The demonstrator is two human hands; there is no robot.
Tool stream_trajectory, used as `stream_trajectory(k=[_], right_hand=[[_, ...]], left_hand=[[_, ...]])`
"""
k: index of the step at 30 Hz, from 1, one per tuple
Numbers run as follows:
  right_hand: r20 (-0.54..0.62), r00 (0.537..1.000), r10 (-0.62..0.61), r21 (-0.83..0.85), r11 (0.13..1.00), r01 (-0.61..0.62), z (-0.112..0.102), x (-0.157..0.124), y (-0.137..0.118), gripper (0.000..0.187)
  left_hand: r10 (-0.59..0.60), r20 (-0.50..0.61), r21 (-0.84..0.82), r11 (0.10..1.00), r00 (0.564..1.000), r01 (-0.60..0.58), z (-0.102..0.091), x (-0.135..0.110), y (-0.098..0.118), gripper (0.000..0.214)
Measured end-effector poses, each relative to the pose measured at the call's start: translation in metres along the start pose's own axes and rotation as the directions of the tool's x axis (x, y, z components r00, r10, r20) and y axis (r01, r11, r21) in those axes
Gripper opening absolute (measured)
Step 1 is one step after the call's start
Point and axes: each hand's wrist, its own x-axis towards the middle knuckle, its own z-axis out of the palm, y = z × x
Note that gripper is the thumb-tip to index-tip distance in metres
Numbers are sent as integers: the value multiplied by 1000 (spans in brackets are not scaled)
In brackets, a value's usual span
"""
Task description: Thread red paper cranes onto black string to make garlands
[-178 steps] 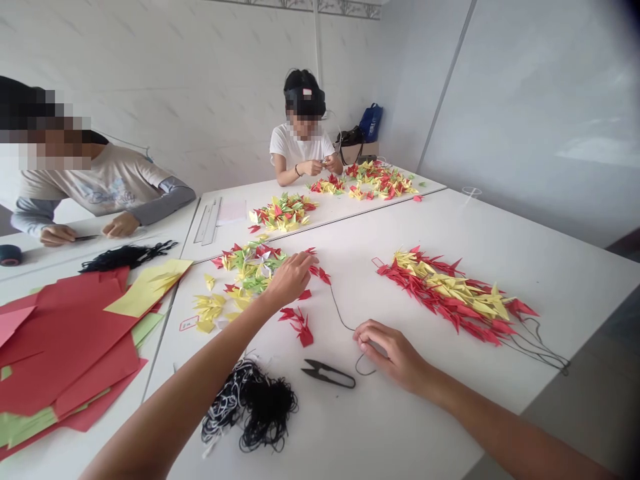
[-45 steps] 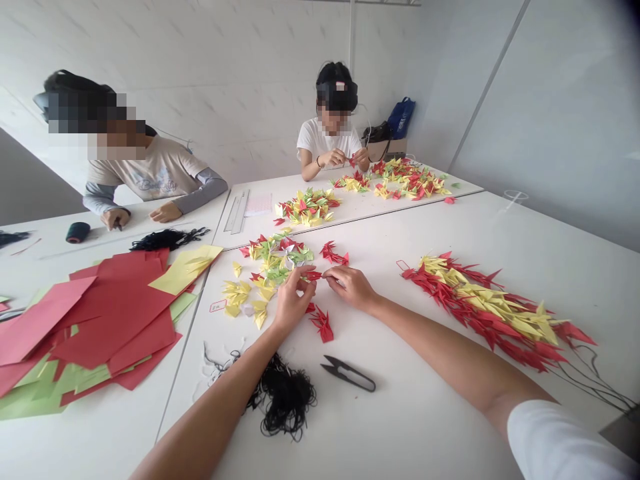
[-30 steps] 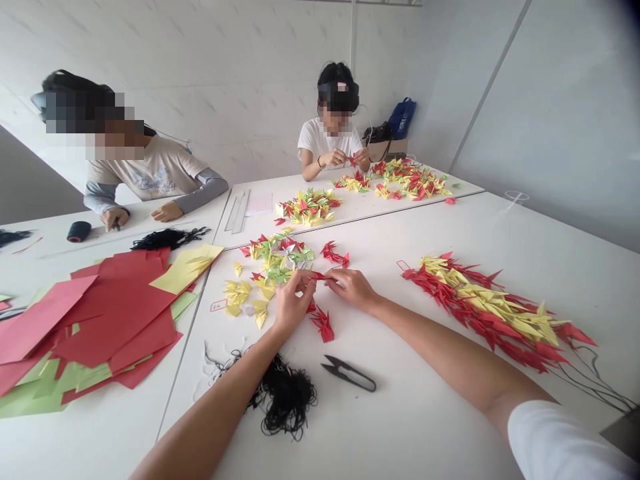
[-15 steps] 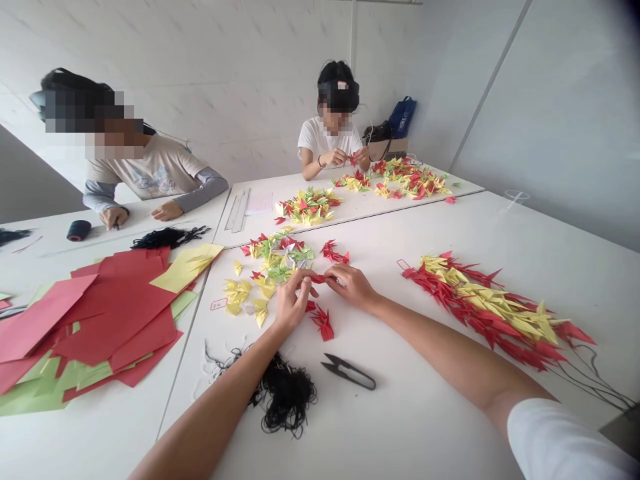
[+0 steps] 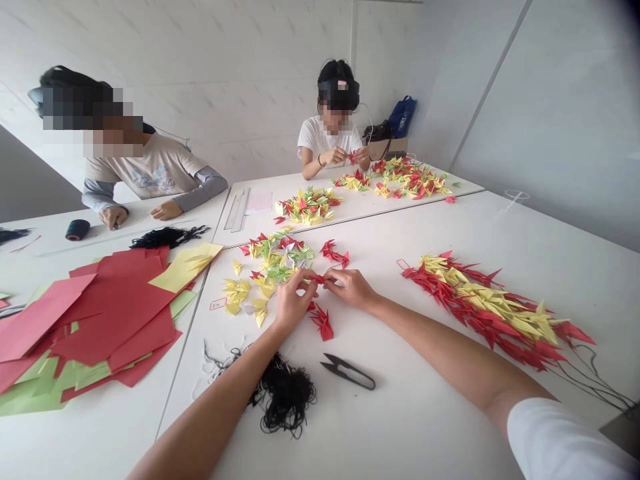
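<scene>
Over the middle of the table, a small red folded-paper crane (image 5: 318,279) is pinched between my two hands. My left hand (image 5: 294,297) grips its left side with thumb and fingertips. On the other side, the closed fingertips of my right hand (image 5: 353,289) meet its right end; part of the paper is hidden by them. Red paper cranes (image 5: 323,323) lie just below my hands, and another red bunch (image 5: 335,253) lies just beyond. Left of my left hand are loose yellow cranes (image 5: 237,292) and a mixed pile (image 5: 281,259) of green, red, yellow and white ones.
Black thread snips (image 5: 349,371) and a tangle of black string (image 5: 287,393) lie near me. Strung red and yellow cranes (image 5: 493,303) stretch to the right. Paper sheets (image 5: 115,313) cover the left table. Two people (image 5: 333,140) sit opposite, near more cranes (image 5: 309,204).
My left thumb has come up and closed onto the red crane. My right fingers have shifted slightly on it. Everything else stays nearly the same.
</scene>
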Motion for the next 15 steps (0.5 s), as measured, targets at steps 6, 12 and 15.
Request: stream_trajectory(k=[6,12,15], right_hand=[[4,1000,9,51,999,-9,0,0,1,12],[20,1000,14,43,999,-15,-2,2,-2,11],[1,1000,-1,38,999,1,-1,2,0,11]], left_hand=[[24,-17,32,999,1000,-24,1,0,-4,10],[141,-39,127,983,989,-136,1,-1,-6,9],[140,-58,157,979,988,-130,1,-2,-6,9]])
